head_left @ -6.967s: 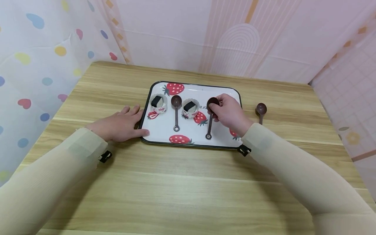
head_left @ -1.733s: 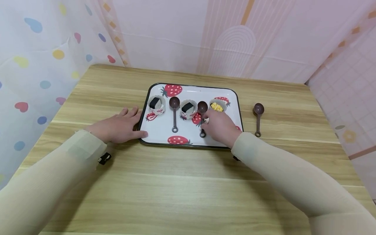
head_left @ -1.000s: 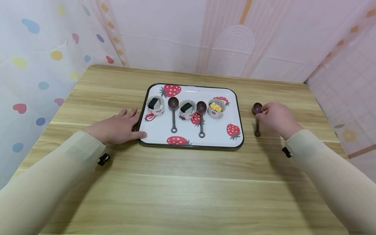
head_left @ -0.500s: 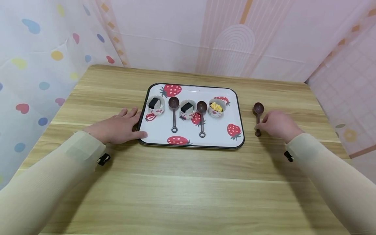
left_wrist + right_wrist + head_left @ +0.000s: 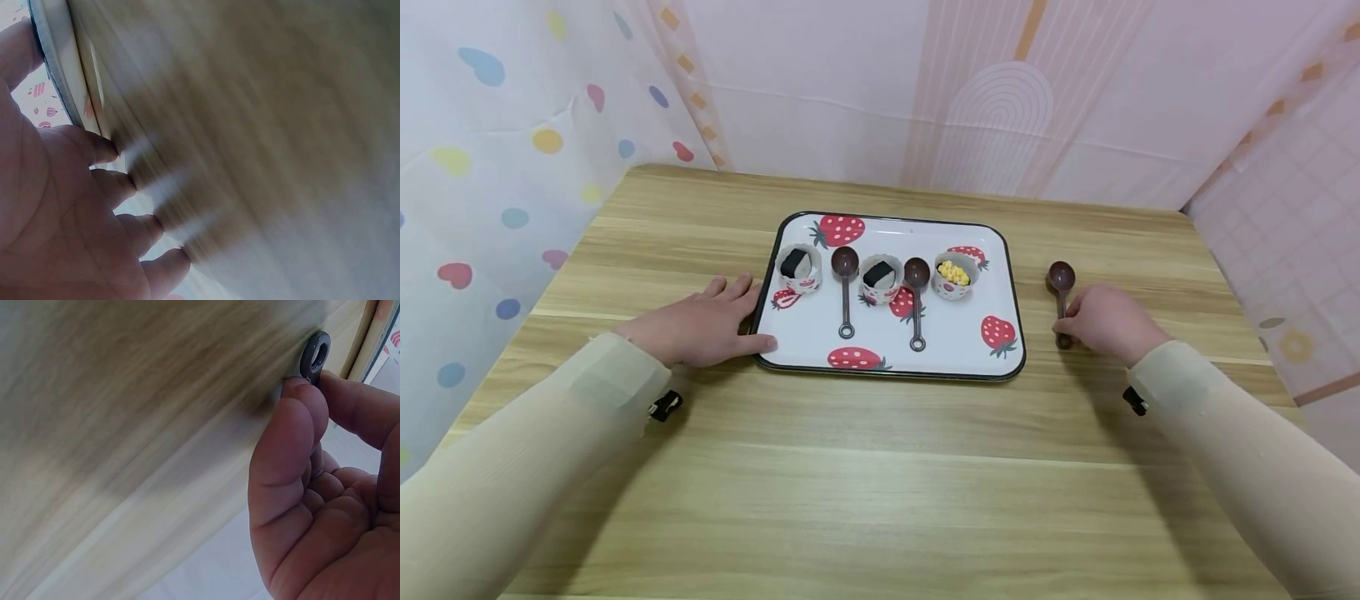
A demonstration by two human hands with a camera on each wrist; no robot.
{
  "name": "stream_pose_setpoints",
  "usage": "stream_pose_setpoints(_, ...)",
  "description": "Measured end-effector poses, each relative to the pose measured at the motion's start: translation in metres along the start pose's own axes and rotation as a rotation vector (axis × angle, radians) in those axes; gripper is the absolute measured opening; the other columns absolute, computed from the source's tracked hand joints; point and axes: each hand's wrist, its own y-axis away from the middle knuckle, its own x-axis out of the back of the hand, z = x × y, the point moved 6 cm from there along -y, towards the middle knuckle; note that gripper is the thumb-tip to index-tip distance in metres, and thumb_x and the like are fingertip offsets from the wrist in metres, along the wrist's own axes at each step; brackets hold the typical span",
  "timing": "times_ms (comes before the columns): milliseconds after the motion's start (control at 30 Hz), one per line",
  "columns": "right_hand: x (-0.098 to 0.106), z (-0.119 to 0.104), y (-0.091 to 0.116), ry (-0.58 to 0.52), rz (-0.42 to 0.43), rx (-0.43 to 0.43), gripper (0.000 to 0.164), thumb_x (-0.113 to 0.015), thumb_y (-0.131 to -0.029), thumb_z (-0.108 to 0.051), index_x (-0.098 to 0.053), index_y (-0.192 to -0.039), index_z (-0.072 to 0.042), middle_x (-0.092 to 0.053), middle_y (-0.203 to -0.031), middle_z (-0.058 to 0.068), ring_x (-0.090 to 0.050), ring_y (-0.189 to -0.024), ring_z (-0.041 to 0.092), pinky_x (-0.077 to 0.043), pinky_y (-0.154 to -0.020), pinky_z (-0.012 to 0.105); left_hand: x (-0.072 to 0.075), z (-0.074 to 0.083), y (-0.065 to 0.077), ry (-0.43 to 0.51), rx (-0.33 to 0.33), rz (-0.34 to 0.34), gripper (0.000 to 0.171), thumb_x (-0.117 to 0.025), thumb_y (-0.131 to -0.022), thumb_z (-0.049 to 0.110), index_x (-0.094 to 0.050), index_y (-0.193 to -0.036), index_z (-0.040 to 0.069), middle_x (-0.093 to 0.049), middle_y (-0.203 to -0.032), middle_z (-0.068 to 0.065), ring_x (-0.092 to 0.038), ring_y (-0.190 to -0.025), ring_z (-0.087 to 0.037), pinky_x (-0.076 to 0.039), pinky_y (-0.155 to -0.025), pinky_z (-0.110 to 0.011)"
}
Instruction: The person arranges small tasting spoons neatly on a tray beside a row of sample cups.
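Note:
In the head view my right hand (image 5: 1112,322) pinches the handle of a brown measuring spoon (image 5: 1062,277) lying right of the tray. The right wrist view shows the ring end of its handle (image 5: 315,356) between thumb and forefinger. My left hand (image 5: 700,327) lies with fingers spread at the left edge of the white strawberry-print tray (image 5: 805,350), thumb over the rim. On the tray, a left spoon (image 5: 846,262) and a right spoon (image 5: 917,273) alternate with paper cups. The left cup (image 5: 801,285) and middle cup (image 5: 882,296) hold black-and-white pieces; the right cup (image 5: 952,292) has yellow crumbly bits.
All of it stands on a wood-grain table (image 5: 865,483). Behind it hangs a pink patterned curtain (image 5: 835,92), and a dotted curtain (image 5: 490,183) is on the left.
From the tray, my right hand has moved right to the outer spoon, first at its bowl, then its handle. The right tray spoon sits further left than seconds ago. My left hand stays put.

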Motion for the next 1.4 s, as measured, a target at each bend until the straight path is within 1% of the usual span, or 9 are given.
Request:
stream_pose_setpoints(333,-0.003,-0.001,0.001,-0.047,-0.040,-0.030,0.026,-0.067,-0.102,-0.024,-0.071,-0.093,0.000,-0.066,-0.069,0.005,-0.062,-0.063,0.017,-0.047,-0.058,0.030,0.001,0.000,0.000,-0.001,0.008,-0.013,0.110,-0.051,-0.097,0.076,-0.017,-0.167,-0.002,-0.008,-0.173,-0.032,-0.006,-0.155,-0.064,-0.017,-0.125,-0.073)
stream_pose_setpoints(567,-0.003,0.000,0.002,-0.103,-0.046,-0.044,0.029,-0.066,-0.103,-0.024,-0.068,-0.107,0.005,-0.066,-0.073,0.006,-0.064,-0.064,0.016,-0.050,-0.058,0.030,0.001,0.000,0.000,-0.006,0.006,-0.012,0.109,-0.050,-0.098,0.076,-0.016,-0.167,-0.002,-0.007,-0.173,-0.032,-0.006,-0.155,-0.063,-0.017,-0.125,-0.073)
stream_pose_setpoints(700,-0.004,0.000,0.002,-0.124,-0.047,-0.046,0.027,-0.065,-0.103,-0.025,-0.067,-0.103,0.002,-0.064,-0.069,0.004,-0.061,-0.061,0.015,-0.048,-0.057,0.030,0.000,0.000,0.000,0.002,0.008,-0.005,0.110,-0.051,-0.097,0.076,-0.016,-0.167,-0.001,-0.007,-0.173,-0.032,-0.006,-0.155,-0.064,-0.016,-0.125,-0.074)
stream_pose_setpoints(800,-0.004,-0.002,0.002,-0.118,-0.044,-0.030,0.026,-0.065,-0.103,-0.025,-0.066,-0.100,0.000,-0.064,-0.067,0.003,-0.059,-0.060,0.014,-0.048,-0.057,0.030,0.000,0.000,0.000,0.004,0.005,0.000,0.110,-0.052,-0.097,0.076,-0.016,-0.167,-0.001,-0.007,-0.173,-0.032,-0.007,-0.155,-0.064,-0.016,-0.124,-0.075)
stream_pose_setpoints(933,-0.004,-0.004,0.003,-0.107,-0.036,0.000,0.027,-0.063,-0.104,-0.026,-0.068,-0.099,0.000,-0.064,-0.066,0.003,-0.058,-0.059,0.015,-0.048,-0.056,0.030,0.000,0.000,0.000,0.002,0.002,-0.004,0.111,-0.051,-0.096,0.077,-0.016,-0.167,-0.001,-0.007,-0.173,-0.032,-0.007,-0.154,-0.065,-0.017,-0.124,-0.075)
stream_pose_setpoints(1033,-0.003,-0.006,0.003,-0.148,-0.021,0.020,0.028,-0.061,-0.104,-0.027,-0.068,-0.097,-0.001,-0.063,-0.067,0.003,-0.057,-0.061,0.015,-0.047,-0.056,0.030,0.000,0.001,0.001,0.000,0.000,-0.004,0.111,-0.051,-0.096,0.077,-0.016,-0.167,-0.001,-0.007,-0.173,-0.032,-0.007,-0.154,-0.065,-0.017,-0.123,-0.076)
stream_pose_setpoints(1167,0.000,-0.011,0.005,-0.251,-0.009,0.047,0.026,-0.059,-0.105,-0.026,-0.065,-0.096,-0.002,-0.065,-0.070,0.003,-0.057,-0.062,0.014,-0.049,-0.056,0.028,0.000,0.001,0.001,0.001,0.006,-0.004,0.110,-0.052,-0.096,0.076,-0.016,-0.167,-0.001,-0.007,-0.173,-0.032,-0.007,-0.155,-0.064,-0.017,-0.124,-0.075)
stream_pose_setpoints(1233,0.002,-0.016,0.007,-0.292,-0.008,0.055,0.026,-0.059,-0.105,-0.026,-0.066,-0.097,-0.002,-0.066,-0.071,0.004,-0.058,-0.063,0.014,-0.050,-0.057,0.027,0.000,0.001,0.001,0.003,0.014,-0.007,0.110,-0.052,-0.097,0.076,-0.016,-0.167,-0.001,-0.007,-0.173,-0.032,-0.006,-0.155,-0.064,-0.016,-0.124,-0.075)
stream_pose_setpoints(1400,0.002,-0.032,0.013,-0.349,0.002,0.086,0.025,-0.061,-0.105,-0.025,-0.068,-0.097,-0.002,-0.068,-0.073,0.004,-0.060,-0.065,0.014,-0.051,-0.056,0.025,0.000,0.001,0.000,0.001,0.017,-0.009,0.111,-0.051,-0.096,0.077,-0.016,-0.167,-0.001,-0.006,-0.173,-0.031,-0.006,-0.155,-0.064,-0.016,-0.124,-0.075)
